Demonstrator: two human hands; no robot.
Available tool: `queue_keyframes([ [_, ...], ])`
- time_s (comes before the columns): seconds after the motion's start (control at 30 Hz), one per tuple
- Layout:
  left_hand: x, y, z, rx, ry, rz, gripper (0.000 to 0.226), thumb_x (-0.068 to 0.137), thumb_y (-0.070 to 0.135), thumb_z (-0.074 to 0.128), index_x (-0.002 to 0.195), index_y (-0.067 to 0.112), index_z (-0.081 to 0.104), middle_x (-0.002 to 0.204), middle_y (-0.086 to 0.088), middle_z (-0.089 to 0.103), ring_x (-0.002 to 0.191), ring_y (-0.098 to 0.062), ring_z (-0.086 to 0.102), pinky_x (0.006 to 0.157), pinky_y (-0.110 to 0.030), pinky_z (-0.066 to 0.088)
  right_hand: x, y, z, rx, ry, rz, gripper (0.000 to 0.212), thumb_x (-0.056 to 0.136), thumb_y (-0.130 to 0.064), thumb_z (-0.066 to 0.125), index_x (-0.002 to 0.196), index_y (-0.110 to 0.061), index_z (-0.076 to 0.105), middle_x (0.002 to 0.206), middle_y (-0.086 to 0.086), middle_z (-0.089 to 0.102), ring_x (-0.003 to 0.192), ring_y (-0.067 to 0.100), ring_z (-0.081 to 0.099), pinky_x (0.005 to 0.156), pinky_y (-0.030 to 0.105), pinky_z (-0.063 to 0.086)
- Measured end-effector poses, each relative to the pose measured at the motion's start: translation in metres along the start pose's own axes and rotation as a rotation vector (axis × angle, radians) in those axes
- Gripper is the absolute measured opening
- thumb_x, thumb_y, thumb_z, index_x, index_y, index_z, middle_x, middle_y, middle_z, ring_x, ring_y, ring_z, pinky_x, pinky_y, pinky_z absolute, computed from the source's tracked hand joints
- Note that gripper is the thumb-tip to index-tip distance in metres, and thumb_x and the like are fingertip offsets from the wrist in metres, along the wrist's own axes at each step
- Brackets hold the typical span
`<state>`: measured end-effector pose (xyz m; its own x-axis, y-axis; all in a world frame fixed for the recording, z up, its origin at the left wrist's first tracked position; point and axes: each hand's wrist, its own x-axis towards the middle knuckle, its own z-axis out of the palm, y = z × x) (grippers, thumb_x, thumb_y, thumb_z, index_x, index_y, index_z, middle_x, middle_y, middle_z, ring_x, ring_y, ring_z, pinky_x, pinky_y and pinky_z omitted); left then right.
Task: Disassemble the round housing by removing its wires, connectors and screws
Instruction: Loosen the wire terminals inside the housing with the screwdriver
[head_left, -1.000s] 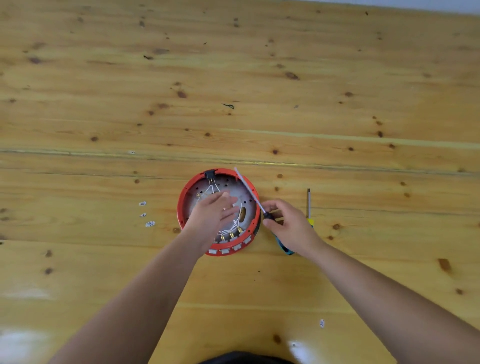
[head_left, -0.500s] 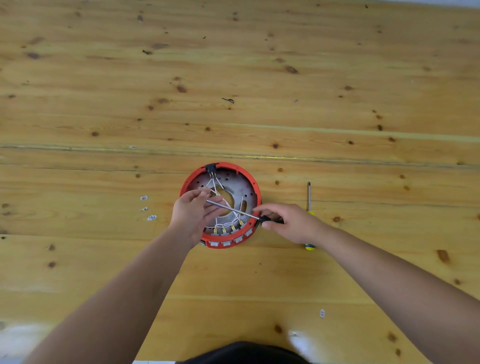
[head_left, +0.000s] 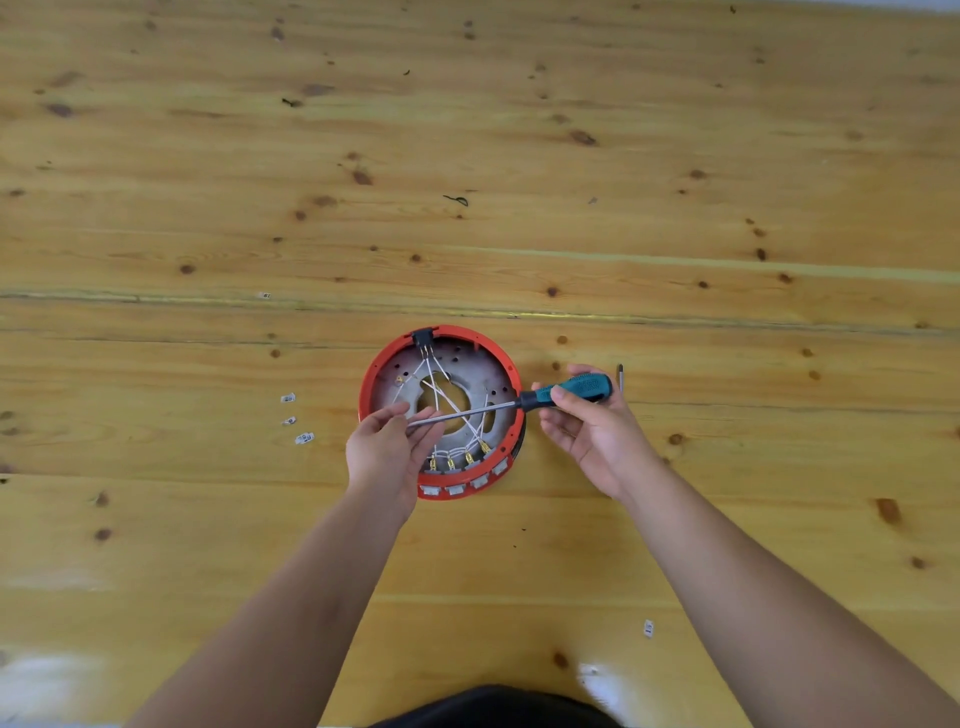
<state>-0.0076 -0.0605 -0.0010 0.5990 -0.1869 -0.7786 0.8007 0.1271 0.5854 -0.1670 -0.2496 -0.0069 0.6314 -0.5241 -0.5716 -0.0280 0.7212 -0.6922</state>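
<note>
Right hand (head_left: 587, 431) gripped the screwdriver (head_left: 569, 391) by its teal handle, thumb on top, fingers curled under. Left hand (head_left: 384, 452) pinched the shaft near the tip, other fingers loosely bent, palm over the near-left of the round housing (head_left: 498, 358). Shaft lay almost level across the opening.

Housing sat on the wooden table (head_left: 208, 519), just left of the right hand, open side up. I saw thin white wires (head_left: 441, 387) running from a black connector (head_left: 422, 339) at the far rim to 4 gold terminals (head_left: 467, 458) at the near rim.

My read: light rigid plastic shell, likely to slide, so pin it by the red rim. Wires looked flimsy; pull at terminals, not mid-run. 3 small white bits (head_left: 296, 420) lay well left.
</note>
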Motion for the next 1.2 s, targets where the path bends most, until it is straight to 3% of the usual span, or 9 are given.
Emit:
queue_keyframes([
  [0.13, 0.001, -0.007, 0.000, 0.001, -0.006, -0.010, 0.012, 0.105, 0.003, 0.054, 0.113, -0.002, 0.062, 0.093, -0.021, 0.078, 0.090, -0.029, 0.078, 0.072, -0.033, 0.065, 0.005, 0.008, 0.005, -0.113, 0.129, -0.069, 0.062, 0.090, -0.009, 0.080, 0.137, -0.028, 0.046, 0.126, 0.018, 0.073, 0.089, 0.021, 0.076, 0.080, 0.039, 0.064],
  [0.23, 0.000, -0.013, 0.002, 0.018, -0.045, -0.012, 0.015, 0.105, 0.007, 0.057, 0.113, -0.004, 0.064, 0.096, -0.019, 0.078, 0.092, -0.029, 0.078, 0.075, -0.032, 0.064, 0.011, 0.015, 0.010, -0.081, 0.192, -0.143, 0.078, 0.094, -0.004, 0.076, 0.148, -0.036, 0.031, 0.128, 0.023, 0.068, 0.105, 0.034, 0.076, 0.090, 0.051, 0.063],
  [0.37, -0.002, -0.017, 0.001, 0.149, -0.119, 0.049, 0.018, 0.107, 0.012, 0.054, 0.113, 0.001, 0.066, 0.099, -0.016, 0.079, 0.093, -0.023, 0.078, 0.076, -0.026, 0.063, 0.013, 0.015, 0.010, -0.052, 0.192, -0.142, 0.081, 0.089, 0.007, 0.078, 0.141, -0.038, 0.035, 0.130, 0.027, 0.059, 0.107, 0.039, 0.075, 0.083, 0.050, 0.064],
  [0.47, -0.003, -0.023, -0.009, 0.713, -0.124, 0.362, 0.014, 0.106, 0.025, 0.055, 0.114, 0.020, 0.065, 0.102, 0.002, 0.078, 0.094, -0.009, 0.073, 0.073, -0.018, 0.055, 0.017, 0.006, 0.004, -0.061, 0.210, -0.151, 0.071, 0.090, 0.008, 0.075, 0.136, -0.030, 0.035, 0.125, 0.024, 0.058, 0.097, 0.036, 0.078, 0.076, 0.042, 0.065],
  [0.53, -0.003, -0.031, -0.019, 1.089, -0.157, 0.623, 0.021, 0.105, 0.033, 0.055, 0.124, 0.027, 0.062, 0.121, 0.012, 0.068, 0.118, -0.010, 0.059, 0.094, -0.028, 0.051, 0.019, -0.003, -0.001, -0.079, 0.244, -0.169, 0.070, 0.091, 0.008, 0.074, 0.135, -0.029, 0.034, 0.125, 0.023, 0.058, 0.095, 0.034, 0.078, 0.074, 0.040, 0.065],
  [0.6, -0.003, -0.041, -0.025, 1.375, -0.208, 0.808, 0.039, 0.104, 0.041, 0.054, 0.141, 0.028, 0.053, 0.146, 0.011, 0.053, 0.143, -0.015, 0.035, 0.117, -0.039, 0.032, 0.020, -0.013, -0.007, -0.120, 0.268, -0.195, 0.070, 0.092, 0.007, 0.073, 0.135, -0.030, 0.033, 0.127, 0.024, 0.057, 0.094, 0.034, 0.078, 0.074, 0.039, 0.065],
  [0.73, 0.003, -0.057, -0.035, 1.758, -0.291, 0.800, 0.072, 0.099, 0.071, 0.035, 0.161, 0.051, 0.005, 0.172, 0.017, -0.003, 0.158, -0.017, -0.010, 0.125, -0.040, -0.008, 0.023, -0.033, -0.019, -0.216, 0.270, -0.256, 0.066, 0.093, 0.007, 0.072, 0.132, -0.029, 0.033, 0.123, 0.026, 0.058, 0.092, 0.036, 0.078, 0.073, 0.038, 0.064],
  [0.83, 0.010, -0.060, -0.037, 1.825, -0.299, 0.850, 0.072, 0.098, 0.076, 0.025, 0.157, 0.056, -0.010, 0.171, 0.019, -0.008, 0.157, -0.015, -0.018, 0.124, -0.041, -0.008, 0.024, -0.044, -0.027, -0.299, 0.249, -0.295, 0.068, 0.094, 0.005, 0.072, 0.137, -0.029, 0.031, 0.120, 0.026, 0.059, 0.089, 0.033, 0.078, 0.073, 0.036, 0.064],
  [1.2, 0.022, -0.057, -0.034, 1.832, -0.308, 0.901, 0.061, 0.101, 0.071, 0.007, 0.159, 0.056, -0.001, 0.172, 0.018, 0.001, 0.158, -0.012, -0.014, 0.122, -0.040, -0.004, 0.025, -0.053, -0.030, -0.434, 0.186, -0.311, 0.070, 0.093, 0.001, 0.075, 0.134, -0.039, 0.036, 0.135, 0.034, 0.049, 0.090, 0.036, 0.079, 0.074, 0.040, 0.065],
])
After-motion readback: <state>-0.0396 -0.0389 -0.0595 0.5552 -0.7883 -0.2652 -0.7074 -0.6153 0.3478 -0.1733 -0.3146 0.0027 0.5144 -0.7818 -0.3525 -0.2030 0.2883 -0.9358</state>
